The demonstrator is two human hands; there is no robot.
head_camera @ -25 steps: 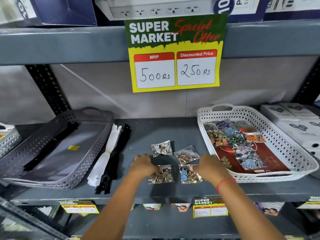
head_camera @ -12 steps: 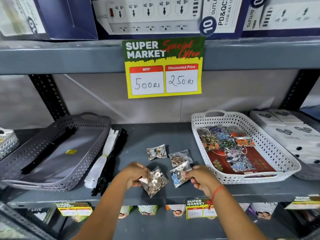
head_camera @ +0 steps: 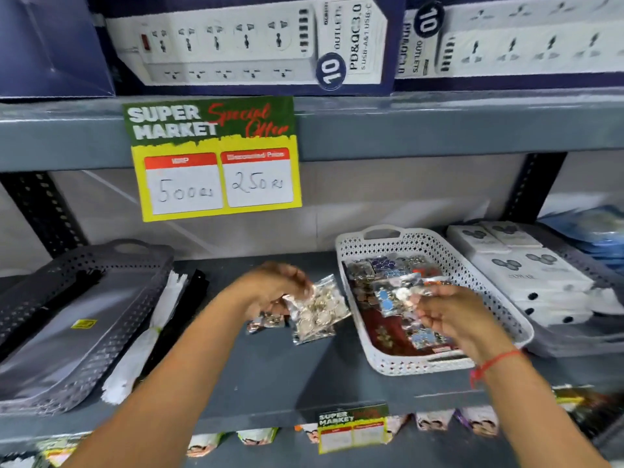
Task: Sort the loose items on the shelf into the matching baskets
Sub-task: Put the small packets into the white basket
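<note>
My left hand (head_camera: 270,288) grips a clear packet of gold buttons (head_camera: 317,310) above the grey shelf (head_camera: 270,373). My right hand (head_camera: 452,315) holds a clear packet of blue buttons (head_camera: 395,295) over the white basket (head_camera: 499,309), which holds several button packets on a red card. One more button packet (head_camera: 265,321) lies on the shelf under my left hand. A grey basket (head_camera: 84,332) at the left holds black zippers. White zippers (head_camera: 148,336) and black zippers (head_camera: 199,282) lie loose beside it.
White boxes (head_camera: 526,271) are stacked right of the white basket. A yellow price sign (head_camera: 216,157) hangs from the upper shelf edge, with power strip boxes (head_camera: 250,42) above. A small price tag (head_camera: 351,427) sits on the shelf's front edge.
Both hands lifted their packets off the shelf and moved right. The right hand with the blue packet is now over the white basket. The camera shifted up and left.
</note>
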